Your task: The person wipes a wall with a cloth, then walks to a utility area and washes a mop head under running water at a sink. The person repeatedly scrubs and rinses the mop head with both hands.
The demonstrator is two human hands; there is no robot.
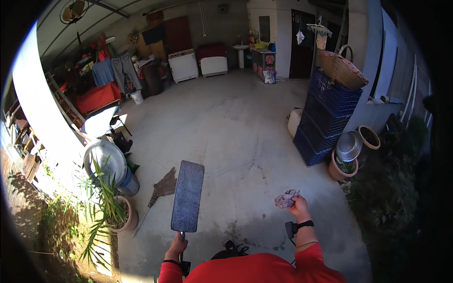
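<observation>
My left hand grips the handle of a long-handled tool with a flat, rectangular, dark grey head, which looks like a flat mop. Its head is raised in front of me, long side pointing away, with a rough, mottled face. Out to the right, my right hand holds a crumpled, pale pinkish-grey cloth above the concrete floor. Just left of the tool's head a broom lies on the floor, bristles pointing away from me.
Potted plants stand on both sides, a long-leaved one in a pot at left. Near it a metal basin rests over a blue bucket. Stacked blue crates carry a wicker basket at right. Damp spots mark the floor near my foot.
</observation>
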